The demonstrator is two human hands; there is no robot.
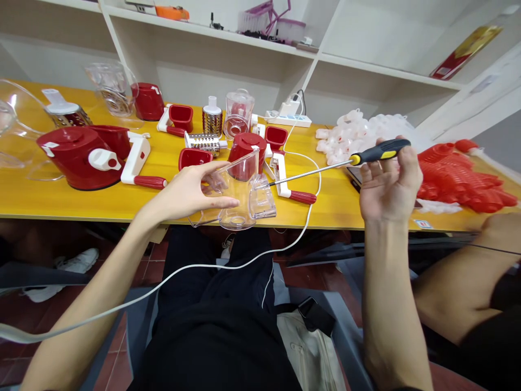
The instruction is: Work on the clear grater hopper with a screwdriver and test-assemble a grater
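left hand grips a clear housing at the table front edge, thumb across its side. right hand clenched on a screwdriver, well right of the housing, tip reaching the housing's right side. no readable writing; small label too blurred.

An assembly workshop: grater parts crowd the yellow workbench.

The clear bowl at far left is cut off by the edge.
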